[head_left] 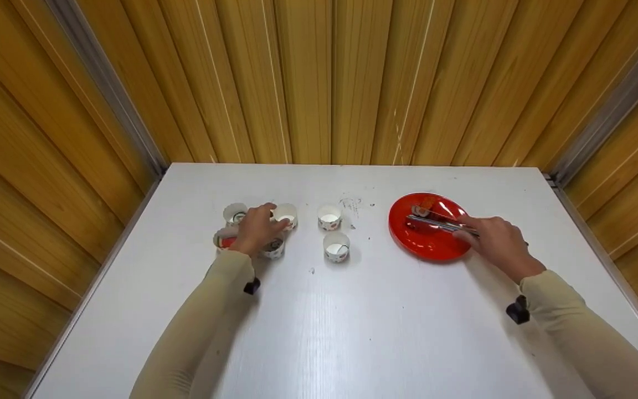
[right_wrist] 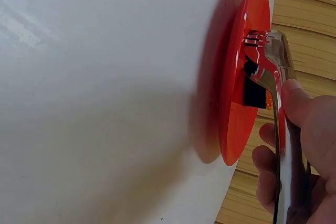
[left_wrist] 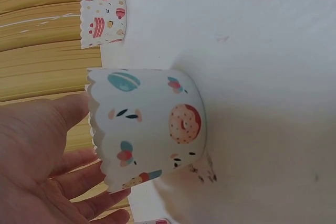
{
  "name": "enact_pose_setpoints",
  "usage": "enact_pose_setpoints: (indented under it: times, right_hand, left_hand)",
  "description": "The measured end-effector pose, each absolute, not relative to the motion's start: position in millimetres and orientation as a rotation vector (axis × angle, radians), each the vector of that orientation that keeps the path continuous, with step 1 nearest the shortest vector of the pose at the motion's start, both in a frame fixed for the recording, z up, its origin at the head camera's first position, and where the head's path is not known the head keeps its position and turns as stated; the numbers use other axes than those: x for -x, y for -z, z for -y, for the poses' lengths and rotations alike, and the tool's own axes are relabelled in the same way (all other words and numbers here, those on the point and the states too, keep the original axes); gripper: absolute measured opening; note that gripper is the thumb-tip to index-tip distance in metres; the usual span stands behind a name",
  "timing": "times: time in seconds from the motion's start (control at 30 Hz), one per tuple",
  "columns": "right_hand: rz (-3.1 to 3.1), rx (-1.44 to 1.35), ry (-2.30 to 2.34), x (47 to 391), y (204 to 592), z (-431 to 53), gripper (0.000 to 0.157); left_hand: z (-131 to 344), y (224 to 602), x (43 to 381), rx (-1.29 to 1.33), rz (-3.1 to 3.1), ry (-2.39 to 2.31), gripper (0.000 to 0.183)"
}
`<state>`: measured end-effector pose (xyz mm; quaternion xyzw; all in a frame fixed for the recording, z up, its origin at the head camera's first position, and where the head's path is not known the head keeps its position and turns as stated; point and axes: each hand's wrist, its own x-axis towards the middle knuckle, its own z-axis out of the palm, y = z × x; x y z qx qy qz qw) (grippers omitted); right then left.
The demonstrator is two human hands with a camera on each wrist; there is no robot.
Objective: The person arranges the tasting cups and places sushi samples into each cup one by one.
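My right hand (head_left: 497,241) grips metal tongs (head_left: 441,223), with the thumb along one arm. Their fork-like tips (right_wrist: 257,40) are over a red plate (head_left: 430,250), right at the sushi pieces. One is a round slice (head_left: 420,211); in the right wrist view a dark-wrapped piece with an orange top (right_wrist: 254,93) shows. My left hand (head_left: 256,224) reaches over a group of paper baking cups on the left, fingers loosely extended. In the left wrist view its thumb and fingers are at the scalloped rim of a cup with a doughnut print (left_wrist: 149,124).
In the left group, one cup (head_left: 235,213) and another (head_left: 273,249) hold round slices, and a third (head_left: 222,239) holds something red. Two more cups (head_left: 329,219) (head_left: 336,249) stand between that group and the plate. A wood-patterned wall (head_left: 319,83) borders the white table (head_left: 319,332).
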<state>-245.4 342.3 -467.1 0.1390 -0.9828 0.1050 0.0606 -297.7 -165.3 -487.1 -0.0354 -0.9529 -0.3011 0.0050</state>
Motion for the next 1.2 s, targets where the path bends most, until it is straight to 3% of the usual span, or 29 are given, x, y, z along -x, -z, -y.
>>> enact_pose_setpoints:
  times: [0.2,1.2]
  right_hand:
    - [2.922,-0.466,-0.332,246,469,-343,0.039]
    - [2.977,-0.471,-0.286,251,453,-339,0.038]
  left_hand:
    - [166,487,298,0.125,2.976,0.946,0.060]
    - [166,487,297,0.116,2.987,0.926,0.058]
